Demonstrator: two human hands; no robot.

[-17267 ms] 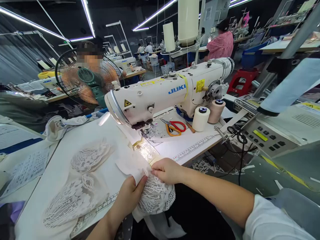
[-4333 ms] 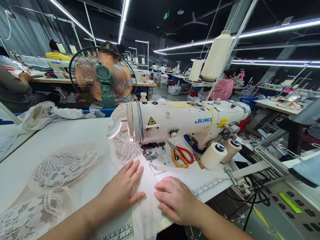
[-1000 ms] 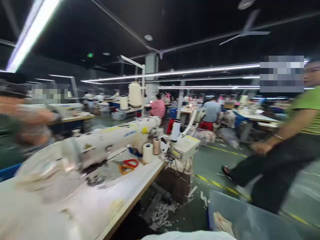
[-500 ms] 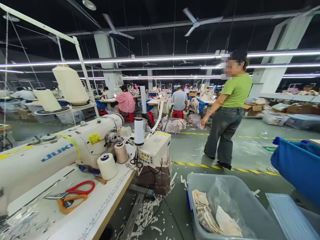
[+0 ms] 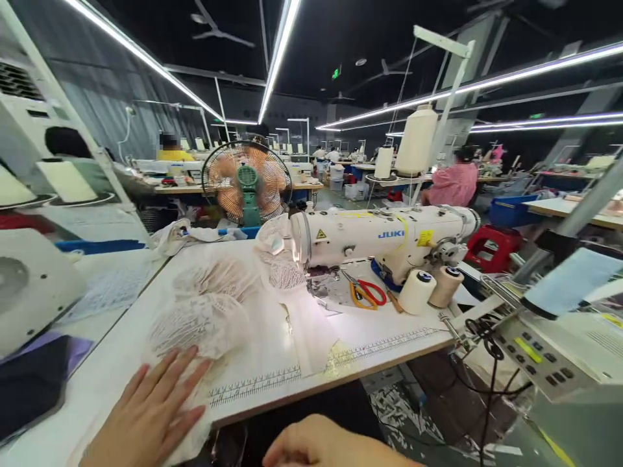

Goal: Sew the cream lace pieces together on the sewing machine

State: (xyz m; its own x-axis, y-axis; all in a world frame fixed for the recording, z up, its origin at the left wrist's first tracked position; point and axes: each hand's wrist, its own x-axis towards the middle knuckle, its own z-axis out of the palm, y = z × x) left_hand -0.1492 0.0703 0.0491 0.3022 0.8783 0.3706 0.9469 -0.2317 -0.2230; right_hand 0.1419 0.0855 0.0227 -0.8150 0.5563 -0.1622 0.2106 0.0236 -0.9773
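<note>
Left hand [image 5: 146, 415] lies flat, fingers spread, on lace fabric [image 5: 204, 318] at the tabletop's [image 5: 379, 340] near edge. Right hand [image 5: 316, 447] curled loosely below that edge (holding nothing). Sewing machine [image 5: 384, 237] toward the far edge, fan [image 5: 246, 183] behind.

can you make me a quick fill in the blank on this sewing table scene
1. The left hand lies flat on the white ____ fabric.
2. The brand name printed on the sewing machine is ____.
3. Of the scissors on the table, one pair has orange handles and the other has ____ handles.
4. Behind the table stands a green ____ with a round wire cage.

Missing words: lace; JUKI; red; fan
</note>
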